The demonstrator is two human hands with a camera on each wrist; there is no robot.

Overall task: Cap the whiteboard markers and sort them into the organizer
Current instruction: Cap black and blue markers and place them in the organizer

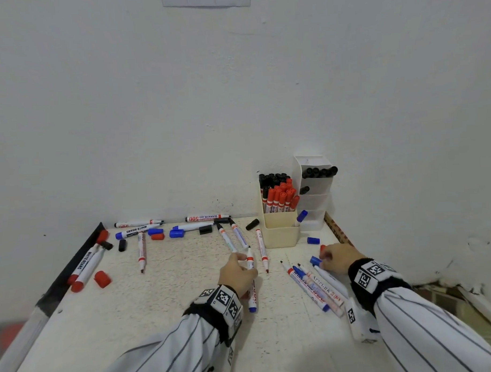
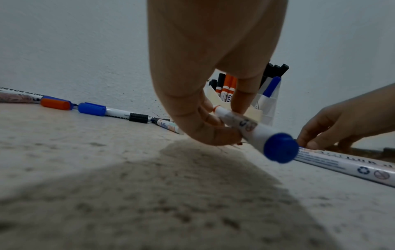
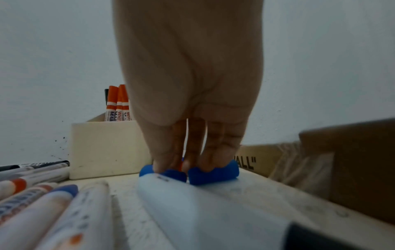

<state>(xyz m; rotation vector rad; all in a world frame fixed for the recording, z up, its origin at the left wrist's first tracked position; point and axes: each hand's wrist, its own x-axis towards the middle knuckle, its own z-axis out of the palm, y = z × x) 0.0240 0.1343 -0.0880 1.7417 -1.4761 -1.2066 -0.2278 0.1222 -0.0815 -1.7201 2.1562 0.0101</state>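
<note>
My left hand (image 1: 243,262) (image 2: 226,121) pinches a white marker with a blue end plug (image 1: 252,295) (image 2: 256,133), its bare tip pointing away from me, held just above the table. My right hand (image 1: 323,259) (image 3: 188,167) reaches down at the right, its fingertips closed on a blue cap (image 1: 315,260) (image 3: 213,174) that lies on the table. Several uncapped markers (image 1: 312,286) lie beside that hand. A cream organizer box (image 1: 279,232) holds red and black capped markers; beside it a white tiered organizer (image 1: 314,200) holds black markers and one blue.
Loose markers and caps lie across the back and left of the table: a blue cap (image 1: 313,240), a black cap (image 1: 252,224), a red cap (image 1: 102,279). A cardboard box (image 3: 352,169) flanks the table's right edge, and the wall stands close behind.
</note>
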